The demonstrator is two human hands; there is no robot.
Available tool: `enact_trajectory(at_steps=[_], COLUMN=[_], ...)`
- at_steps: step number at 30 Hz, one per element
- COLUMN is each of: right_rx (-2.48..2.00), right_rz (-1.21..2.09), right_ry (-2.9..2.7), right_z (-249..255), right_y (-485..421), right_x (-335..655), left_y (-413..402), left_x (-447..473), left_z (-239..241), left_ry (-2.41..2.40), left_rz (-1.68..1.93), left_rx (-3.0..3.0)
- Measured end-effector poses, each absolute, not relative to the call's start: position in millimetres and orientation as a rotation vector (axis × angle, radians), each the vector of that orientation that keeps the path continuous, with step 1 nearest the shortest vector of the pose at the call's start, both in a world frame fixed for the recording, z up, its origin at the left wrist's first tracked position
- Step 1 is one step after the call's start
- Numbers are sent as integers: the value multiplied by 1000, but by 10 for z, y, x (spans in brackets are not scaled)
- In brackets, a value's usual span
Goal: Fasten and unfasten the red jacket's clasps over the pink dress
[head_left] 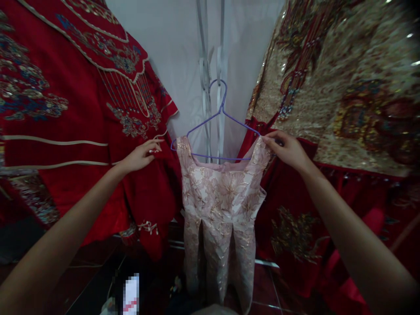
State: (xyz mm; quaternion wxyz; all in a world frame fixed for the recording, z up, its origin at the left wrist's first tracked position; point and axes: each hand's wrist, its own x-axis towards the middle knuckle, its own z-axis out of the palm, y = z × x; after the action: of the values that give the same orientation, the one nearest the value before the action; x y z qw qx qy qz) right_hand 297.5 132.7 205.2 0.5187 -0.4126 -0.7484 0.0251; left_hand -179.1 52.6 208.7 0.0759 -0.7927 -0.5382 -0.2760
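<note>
A pale pink dress (226,192) with a shiny floral pattern and wide shoulder straps hangs from a thin purple hanger (221,113). The hanger's hook is at a metal strip on the wall. My right hand (288,148) pinches the dress's right shoulder strap at the hanger's end. To the left, my left hand (141,156) is apart from the dress, its fingers stretched toward the left strap with nothing held. Behind that hand is a red embroidered garment (82,109). The dress's lower hem is partly out of sight in the dark.
A gold sequinned garment (328,118) with beadwork hangs at the right, with red cloth beneath it. Vertical metal strips (205,43) run down the pale wall (160,30) behind the hanger. Dark reddish tiles (265,284) cover the floor. A blurred-out patch (131,293) shows at the bottom.
</note>
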Motion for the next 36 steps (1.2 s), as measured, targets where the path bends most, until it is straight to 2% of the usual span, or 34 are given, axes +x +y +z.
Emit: enact_trajectory(at_steps=[4,9,13,24,29,32,36], right_rx=[-975,-991,-956,-923,-927,-923,-940], right_rz=[64,43,75,171,128,98,131], right_ry=[-1776,-1759,-1729,-1643,-1342,-1175,-1022], right_z=[2050,2021,2022,2095,2025,1811,1360], right_y=[1309,1291,1322,1441,1517,1505,1379], right_x=[2948,2928,2930,2951,3035,3128,3112], left_y=[702,1169,1180,978,1206,1234,1103], left_x=[-1415,-1150,-1093,-845,-894,-1034,-1229], left_z=[2177,2181,2209,2040,1946,1885,1712], left_ry=[-1376,-1276,-1308,-1480,-1564,-1652,-1607], left_rz=[-819,-903,-1068,-2040,-2531,-2638,-2625], left_rx=[-2551,-2655,-2663,-2278,-1698,-1405,-1420])
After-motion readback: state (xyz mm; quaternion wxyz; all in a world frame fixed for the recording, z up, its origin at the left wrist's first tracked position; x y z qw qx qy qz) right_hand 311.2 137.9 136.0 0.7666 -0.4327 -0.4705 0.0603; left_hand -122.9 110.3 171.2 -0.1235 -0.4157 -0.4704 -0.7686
